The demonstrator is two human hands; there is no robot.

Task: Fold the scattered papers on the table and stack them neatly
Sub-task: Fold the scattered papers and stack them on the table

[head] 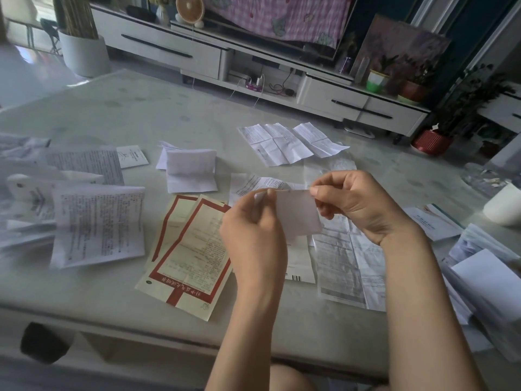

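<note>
Judging by the spread of sheets, the job is less than half done. Both hands hold one small white slip (298, 217) in the air above the middle of the table (141, 108), clear of everything below it. The left hand (253, 230) pinches the slip's upper left corner between thumb and curled fingers. The right hand (355, 204) pinches the upper right corner between thumb and forefinger, with its other fingers curled in behind. The slip looks already doubled over: a straight top edge runs between the two pinches, and the lower corner hangs free. It is plain white on the side that shows, small and limp.

Several papers seem left to fold. A red-bordered leaflet (191, 255) lies flat and open just below the left hand, with a printed sheet (98, 224) to its left. Creased sheets (290, 142) are spread out at the far side, and a long printed page (349, 266) lies on the table below the right wrist. One folded white paper (191, 170) sits tented near the centre. A heap of white papers (485, 277) at the right edge may be the finished stack, but it looks loose rather than squared, and I cannot tell for sure.
</note>
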